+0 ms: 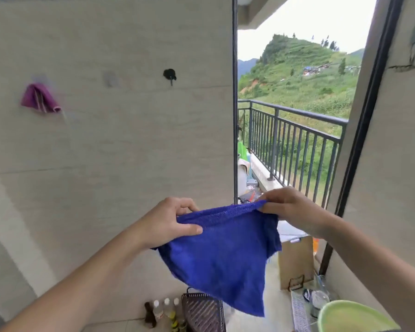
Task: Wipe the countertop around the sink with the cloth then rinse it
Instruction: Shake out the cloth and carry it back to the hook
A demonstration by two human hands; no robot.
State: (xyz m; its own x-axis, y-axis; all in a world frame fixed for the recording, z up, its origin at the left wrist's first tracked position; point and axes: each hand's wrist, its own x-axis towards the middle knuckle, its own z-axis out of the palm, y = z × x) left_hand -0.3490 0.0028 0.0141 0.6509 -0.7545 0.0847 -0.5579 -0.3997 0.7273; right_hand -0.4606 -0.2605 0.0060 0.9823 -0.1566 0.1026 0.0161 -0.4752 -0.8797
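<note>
Big pale tiled wall (106, 152) fills the left half. Open doorway on the right w/ a green hillside (297, 80) beyond and a dark balcony railing (295, 140) in front of it.

Now the main thing: the blue cloth (225, 255) is up in the air, mid-frame, not touching the counter (254, 325), that pale surface well below it at the bottom. Sink? Not in view, can't place it.

The cloth's top edge is stretched side to side btw the two hands, rising a bit toward the right. The rest hangs down and tapers to a loose corner at lower right.

The left hand (168, 224) has the top-left corner: thumb flat across the front, fingers curled behind, firm pinch. The right hand (290, 209) pinches the top-right corner, fingertips bunched on the hem, nothing else held. So both share it equally, neither nearer. To wipe, I reckon it has to come straight down, prob. gathered into one hand first.

Down on the counter: cardboard box (295, 262) toward the right edge, green bowl (352, 317) at the near right corner, dark slatted basket (201, 310) right under the hanging corner, a few small bottles (165, 310) just left of it by the wall. Cloth could snag that basket, imo.

Up on the wall, a purple cloth (40, 99) hangs far left, w/ a small black hook (170, 75) nearer the doorway.
</note>
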